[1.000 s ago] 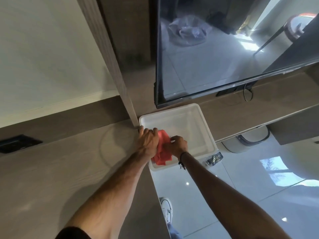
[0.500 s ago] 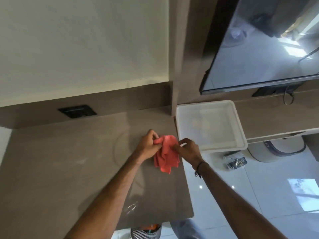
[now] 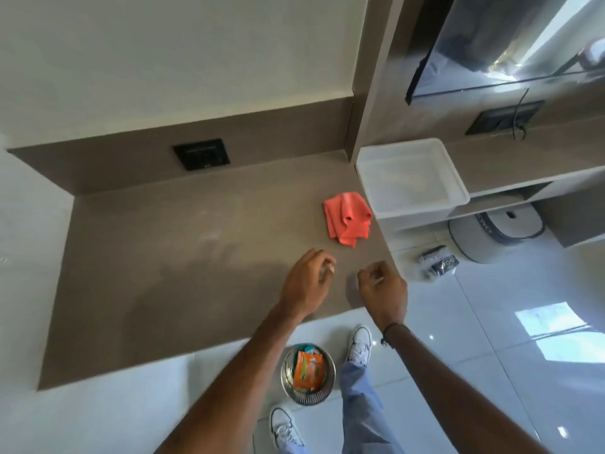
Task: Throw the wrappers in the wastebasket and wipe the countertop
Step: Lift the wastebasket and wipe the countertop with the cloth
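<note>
A crumpled coral-red cloth (image 3: 347,220) lies on the brown countertop (image 3: 183,257), near its right edge beside the white tub. My left hand (image 3: 306,282) and my right hand (image 3: 383,290) hover over the counter's front right corner, a short way nearer than the cloth, both empty with fingers loosely curled and apart. On the floor below, between my feet, stands a round metal wastebasket (image 3: 307,373) holding an orange wrapper (image 3: 307,371) and other wrappers.
A white plastic tub (image 3: 412,178) sits on a lower shelf right of the counter. A black socket plate (image 3: 200,154) is set in the back panel. A TV screen (image 3: 510,44) hangs top right. A round white device (image 3: 494,231) and a packet (image 3: 437,262) lie on the glossy floor.
Both hands let go of the red cloth, which now rests on the counter, and pulled back toward me. The view shifted left and down, revealing the wastebasket.
</note>
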The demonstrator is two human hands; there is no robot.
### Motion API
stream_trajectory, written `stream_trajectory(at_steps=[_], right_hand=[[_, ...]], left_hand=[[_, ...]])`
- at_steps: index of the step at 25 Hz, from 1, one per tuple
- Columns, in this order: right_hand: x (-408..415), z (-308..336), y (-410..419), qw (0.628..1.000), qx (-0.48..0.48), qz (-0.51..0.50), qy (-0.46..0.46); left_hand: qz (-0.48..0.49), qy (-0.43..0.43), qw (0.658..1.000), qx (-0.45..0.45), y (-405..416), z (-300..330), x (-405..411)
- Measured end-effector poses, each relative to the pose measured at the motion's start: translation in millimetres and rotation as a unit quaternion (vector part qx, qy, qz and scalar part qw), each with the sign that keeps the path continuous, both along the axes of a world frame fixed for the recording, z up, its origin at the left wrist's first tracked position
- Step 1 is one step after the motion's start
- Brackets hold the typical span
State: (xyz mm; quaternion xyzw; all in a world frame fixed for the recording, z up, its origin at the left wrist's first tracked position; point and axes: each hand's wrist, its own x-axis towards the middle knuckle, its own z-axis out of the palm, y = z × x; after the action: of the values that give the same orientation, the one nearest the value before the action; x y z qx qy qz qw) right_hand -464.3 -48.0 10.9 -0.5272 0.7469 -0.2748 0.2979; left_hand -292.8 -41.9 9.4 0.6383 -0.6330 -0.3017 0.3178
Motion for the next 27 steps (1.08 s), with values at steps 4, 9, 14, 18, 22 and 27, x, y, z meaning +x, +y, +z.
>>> stream_trajectory(at_steps=[4, 9, 14, 18, 22, 27], right_hand=[[7.3, -40.5, 101.6, 0.997, 0.059, 0.034, 0.020], [-1.7, -93.4, 138.0, 0.979, 0.193, 0.065, 0.030], [-18.7, -214.1, 159.7, 0.944, 0.324, 0.051, 0.040], [-26.1, -336.4, 169.8, 0.921, 0.389, 0.022, 0.010], [-27.9, -432.8, 179.8, 0.907, 0.417, 0.044, 0.039], [-17.0, -508.7, 180.0, 0.898, 0.432, 0.064, 0.046]], left_hand=[[-0.075, -0.027, 0.996, 0.051, 89.9, -32.9, -1.3], [-0.072, -0.037, 0.984, 0.158, 145.8, -93.0, 2.4], [0.176, 0.046, 0.921, 0.344, 190.2, -242.8, 23.2], [0.246, 0.014, 0.859, 0.449, 205.4, -367.8, 35.4], [0.215, -0.017, 0.833, 0.509, 221.0, -459.1, 34.5], [0.223, -0.011, 0.843, 0.489, 225.5, -512.7, 22.0]])
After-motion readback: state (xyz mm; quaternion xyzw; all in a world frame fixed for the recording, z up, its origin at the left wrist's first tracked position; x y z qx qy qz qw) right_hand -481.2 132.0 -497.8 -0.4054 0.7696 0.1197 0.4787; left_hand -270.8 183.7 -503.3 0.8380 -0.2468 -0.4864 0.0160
